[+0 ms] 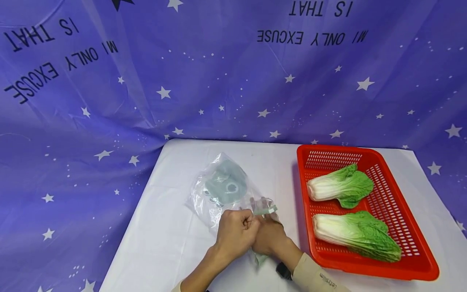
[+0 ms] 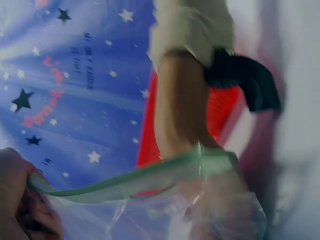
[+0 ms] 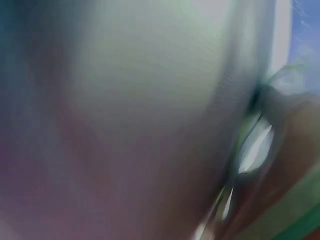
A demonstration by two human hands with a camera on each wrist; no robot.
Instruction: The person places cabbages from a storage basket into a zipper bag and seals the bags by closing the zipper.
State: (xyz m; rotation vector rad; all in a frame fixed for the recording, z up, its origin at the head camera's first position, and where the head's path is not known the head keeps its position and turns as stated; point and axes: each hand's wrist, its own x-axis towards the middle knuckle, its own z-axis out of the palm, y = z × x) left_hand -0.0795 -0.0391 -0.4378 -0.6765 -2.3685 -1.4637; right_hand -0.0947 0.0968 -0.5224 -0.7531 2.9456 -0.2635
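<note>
A clear plastic zip bag (image 1: 202, 207) with a green band along its mouth and a grey-green print or content (image 1: 226, 182) lies on the table in the head view. My left hand (image 1: 233, 231) grips the bag's edge with curled fingers; the left wrist view shows this hand (image 2: 22, 200) at the end of the green band (image 2: 135, 175). Through the mouth my right hand (image 1: 270, 235) reaches into the bag, its fingertips spread and visible behind the film. Blur covers most of the right wrist view, where the green band (image 3: 295, 215) crosses the lower right corner.
To the right stands a red plastic basket (image 1: 405, 198) with slotted walls. Two heads of Chinese cabbage lie inside, one farther back (image 1: 339, 186) and one nearer (image 1: 357, 235). A white cloth (image 1: 157, 239) covers the table, and a purple starred curtain (image 1: 219, 89) hangs behind.
</note>
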